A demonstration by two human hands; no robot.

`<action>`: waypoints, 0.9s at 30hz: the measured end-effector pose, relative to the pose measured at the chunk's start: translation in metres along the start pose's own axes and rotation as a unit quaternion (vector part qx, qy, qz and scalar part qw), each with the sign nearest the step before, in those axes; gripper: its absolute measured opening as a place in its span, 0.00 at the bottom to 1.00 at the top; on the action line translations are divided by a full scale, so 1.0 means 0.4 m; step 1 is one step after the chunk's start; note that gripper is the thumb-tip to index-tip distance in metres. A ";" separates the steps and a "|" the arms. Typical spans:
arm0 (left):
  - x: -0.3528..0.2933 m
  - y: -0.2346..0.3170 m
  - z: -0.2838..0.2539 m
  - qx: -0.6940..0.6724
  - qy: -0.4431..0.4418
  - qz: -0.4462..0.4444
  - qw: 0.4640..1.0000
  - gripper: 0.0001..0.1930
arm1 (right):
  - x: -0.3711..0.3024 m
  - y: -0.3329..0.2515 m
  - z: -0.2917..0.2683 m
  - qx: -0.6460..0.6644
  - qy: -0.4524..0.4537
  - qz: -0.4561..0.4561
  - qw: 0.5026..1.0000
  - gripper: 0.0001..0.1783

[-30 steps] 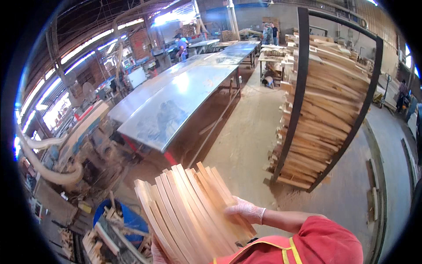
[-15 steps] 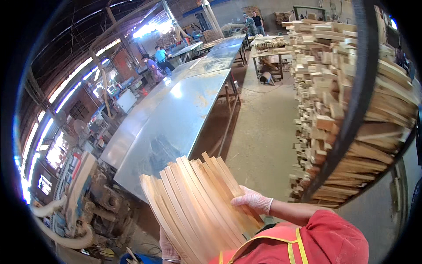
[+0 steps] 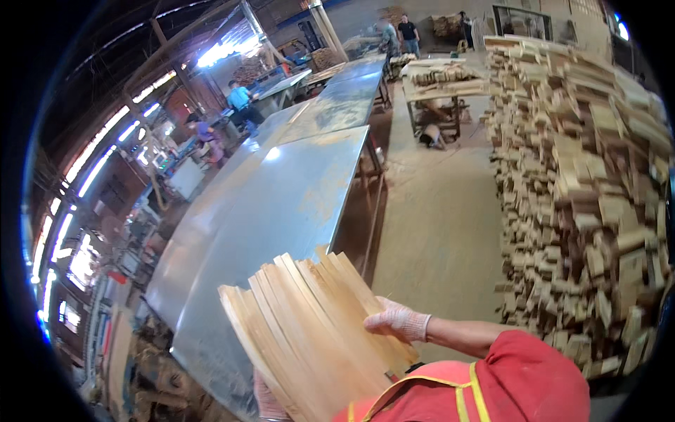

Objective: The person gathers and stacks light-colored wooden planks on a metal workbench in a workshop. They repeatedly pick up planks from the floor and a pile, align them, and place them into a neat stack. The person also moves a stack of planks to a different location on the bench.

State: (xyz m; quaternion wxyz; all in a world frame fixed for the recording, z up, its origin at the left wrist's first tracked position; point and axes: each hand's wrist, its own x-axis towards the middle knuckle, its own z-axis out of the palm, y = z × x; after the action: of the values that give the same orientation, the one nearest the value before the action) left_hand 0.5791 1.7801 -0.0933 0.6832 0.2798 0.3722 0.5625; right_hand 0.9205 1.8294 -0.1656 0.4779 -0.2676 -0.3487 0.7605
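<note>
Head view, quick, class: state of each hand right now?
Left hand: under the bundle of pale wooden slats; grip mostly hidden.
Right hand: gloved, fingers on the bundle's side.

A woodworking shop or timber mill, housed in a big shed. A long bench topped with grey sheet metal point(image 3: 281, 190) runs toward twelve o'clock, and a tall stack of rough-cut pale wood blocks point(image 3: 583, 183) fills three o'clock. Other workers point(image 3: 239, 98) stand at machines near eleven o'clock, above a sawdust-coloured concrete floor point(image 3: 436, 211).

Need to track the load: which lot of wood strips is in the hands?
The fanned bundle of pale strips, gripped by the right hand and left hand; the big stack stands apart, untouched, on the right.
</note>
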 end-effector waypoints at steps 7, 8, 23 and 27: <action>0.646 -0.007 0.158 0.041 -0.070 -0.045 0.996 0.31 | 0.295 -0.246 -0.344 0.017 0.107 -0.023 0.994 0.39; 0.720 -0.016 0.210 0.047 -0.071 -0.046 0.995 0.32 | 0.328 -0.298 -0.396 0.022 0.117 -0.038 0.992 0.39; 1.594 -0.281 0.754 -0.011 -0.030 -0.087 0.996 0.34 | 0.841 -0.891 -1.160 0.005 0.108 -0.011 0.994 0.41; 1.853 -0.337 0.851 0.012 -0.022 -0.052 0.998 0.30 | 1.006 -1.011 -1.344 0.000 0.070 -0.058 0.996 0.41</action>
State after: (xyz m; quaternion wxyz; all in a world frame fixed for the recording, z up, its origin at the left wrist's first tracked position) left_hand 1.0018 2.4883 -0.1522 0.7159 0.2804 0.3782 0.5156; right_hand 1.3757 2.4660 -0.2073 0.5447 -0.2992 -0.3296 0.7108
